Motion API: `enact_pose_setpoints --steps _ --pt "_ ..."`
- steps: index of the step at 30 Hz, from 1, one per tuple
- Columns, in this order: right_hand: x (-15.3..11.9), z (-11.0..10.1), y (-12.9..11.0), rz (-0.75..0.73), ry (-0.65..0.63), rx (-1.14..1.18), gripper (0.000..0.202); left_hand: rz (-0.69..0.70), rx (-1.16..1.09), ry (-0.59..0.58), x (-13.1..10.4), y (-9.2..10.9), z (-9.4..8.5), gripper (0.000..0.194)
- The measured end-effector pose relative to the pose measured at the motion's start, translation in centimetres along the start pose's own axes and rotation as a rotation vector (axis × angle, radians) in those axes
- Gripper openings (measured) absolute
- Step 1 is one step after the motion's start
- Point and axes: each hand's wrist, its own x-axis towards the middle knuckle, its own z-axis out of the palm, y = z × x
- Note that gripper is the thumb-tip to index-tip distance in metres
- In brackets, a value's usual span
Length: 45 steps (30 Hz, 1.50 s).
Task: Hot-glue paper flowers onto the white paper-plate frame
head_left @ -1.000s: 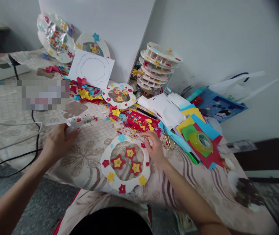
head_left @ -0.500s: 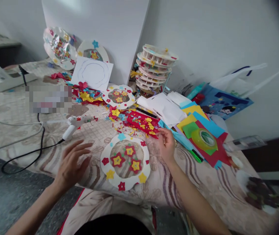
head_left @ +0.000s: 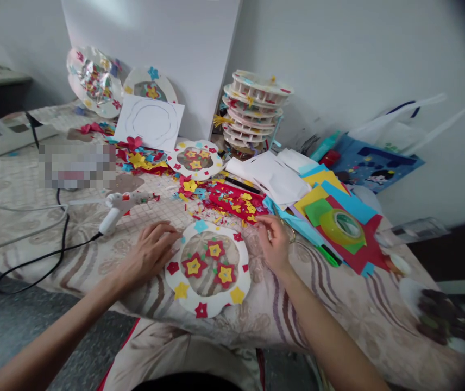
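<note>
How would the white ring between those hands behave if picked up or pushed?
The white ring is probably light, since it looks thin. Its middle may be floppy film, since the patterned cloth shows through. Lying flat, the ring would likely slide rather than tip or roll.

A pixelated patch (head_left: 76, 166) at left obscures what lies beneath. The right hand (head_left: 275, 244) hides most of the scissors (head_left: 293, 234); whether it pinches anything is too small to tell. A sheet (head_left: 149, 122) covers a rear frame's (head_left: 170, 89) lower part.
</note>
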Motion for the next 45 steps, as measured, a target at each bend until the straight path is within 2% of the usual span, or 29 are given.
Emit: enact_pose_setpoints --steps 8,22,31,35,38,41,45 --pt "0.0 0.1 -0.3 -0.013 -0.015 -0.019 0.022 -0.049 0.021 0.031 0.3 0.0 0.3 0.031" --pt "0.1 -0.1 -0.9 -0.069 0.000 -0.059 0.021 -0.003 0.070 0.029 0.0 0.1 0.4 0.029" --pt "0.2 0.1 -0.7 -0.020 -0.015 0.004 0.022 0.037 0.058 0.046 0.0 0.1 0.4 0.029" --pt "0.8 -0.3 -0.6 -0.144 -0.125 -0.026 0.024 0.030 -0.037 0.172 -0.3 0.5 -0.2 0.032" --pt "0.9 -0.8 -0.1 -0.221 -0.092 -0.054 0.025 0.034 -0.105 0.233 -0.6 0.8 -0.7 0.024" --pt "0.6 -1.2 0.5 -0.164 -0.023 -0.044 0.024 0.073 -0.127 0.174 -0.8 0.8 -0.7 0.020" --pt "0.2 -1.7 1.0 -0.081 -0.015 0.005 0.023 0.098 -0.117 0.041 -0.7 0.7 -0.3 0.021"
